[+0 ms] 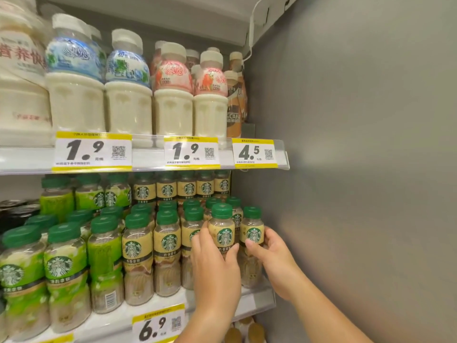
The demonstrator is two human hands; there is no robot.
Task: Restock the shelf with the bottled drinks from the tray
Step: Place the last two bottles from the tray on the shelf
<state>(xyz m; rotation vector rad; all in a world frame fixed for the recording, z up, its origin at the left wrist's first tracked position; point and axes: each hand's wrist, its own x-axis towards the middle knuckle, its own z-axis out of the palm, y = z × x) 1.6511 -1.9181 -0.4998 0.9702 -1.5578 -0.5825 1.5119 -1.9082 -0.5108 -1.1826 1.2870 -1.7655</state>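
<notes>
On the middle shelf [257, 294] stand rows of small coffee bottles with green caps and beige mermaid labels. My left hand [215, 266] is wrapped around one beige-label bottle [221, 229] at the front right of the shelf. Just right of it, my right hand [272, 256] holds a second beige-label bottle [252, 230] beside the grey side wall. Both bottles stand upright, level with the front row. The tray is out of view.
Green-label bottles [61, 263] fill the shelf's left part. The upper shelf [148, 157] holds white milk drinks and brown coffee bottles behind price tags 1.9 and 4.5. A grey side wall [358, 169] closes the right. More bottles [247, 330] show on the shelf below.
</notes>
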